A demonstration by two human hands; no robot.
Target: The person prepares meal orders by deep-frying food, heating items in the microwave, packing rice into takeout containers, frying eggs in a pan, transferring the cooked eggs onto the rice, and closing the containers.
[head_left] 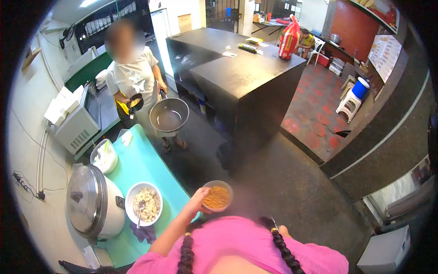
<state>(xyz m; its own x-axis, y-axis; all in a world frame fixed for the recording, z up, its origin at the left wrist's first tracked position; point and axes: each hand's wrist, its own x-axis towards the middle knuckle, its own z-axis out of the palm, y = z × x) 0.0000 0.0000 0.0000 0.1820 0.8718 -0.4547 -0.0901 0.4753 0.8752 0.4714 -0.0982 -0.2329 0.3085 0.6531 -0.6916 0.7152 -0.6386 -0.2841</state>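
The left grip (195,204) is in the lower middle of the frame and is closed on a round container (220,183); the fingers lie along its left rim, so the container sits just to the right of this hand. Inside the container there is an orange-brown crumbly food (216,198), and its open top faces the camera. The container is held in the air, over the dark floor (273,182) and near the corner of the turquoise worktop (175,192).

The right grip (284,231) shows only a small part, beyond the pink top (228,233), at the bottom of the frame right of the middle. I cannot tell if its fingers are apart or together, or whether it holds something.

In the lower left of the frame, on the worktop, stands a white bowl (129,212) with pale food and a spoon (139,220) in it. A purple cloth (145,234) is just below the bowl, and a big rice cooker (109,205) is at its left. A tub (112,168) with white contents stands farther up.

In the upper left, a co-worker (134,75) holds a wide pan (169,116) in one hand and a dark cup (135,102) in the other.
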